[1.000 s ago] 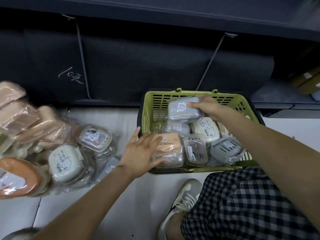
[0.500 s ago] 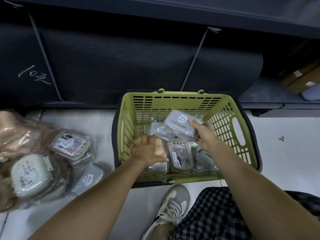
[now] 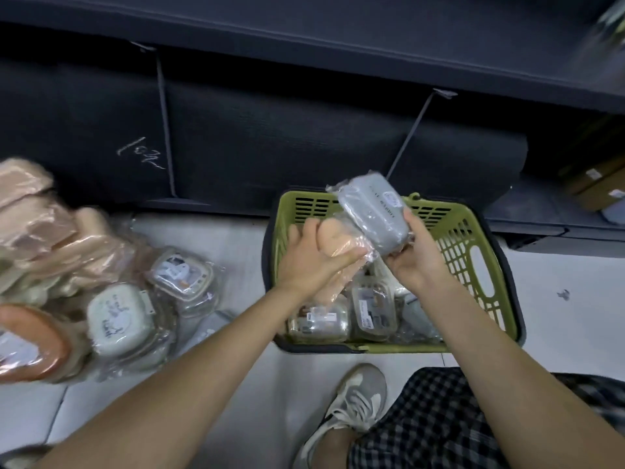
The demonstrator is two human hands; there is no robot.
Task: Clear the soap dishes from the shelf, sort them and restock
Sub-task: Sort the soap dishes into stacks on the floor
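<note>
A green basket on the floor holds several wrapped soap dishes. Above it, my right hand grips a grey wrapped soap dish, tilted up over the basket's far rim. My left hand holds a peach-coloured wrapped soap dish right beside the grey one; the two touch. On the floor at left lies a pile of wrapped dishes: a pale green one, a clear one, peach ones and an orange one.
A dark, bare bottom shelf with thin dividers runs along the back. Cardboard boxes sit at far right. My shoe and checked shorts are near the basket's front edge, on the pale tiled floor.
Both hands rose out of the basket: the left lifted the peach dish, the right raised and tilted the grey one. The view swung back to the right.
</note>
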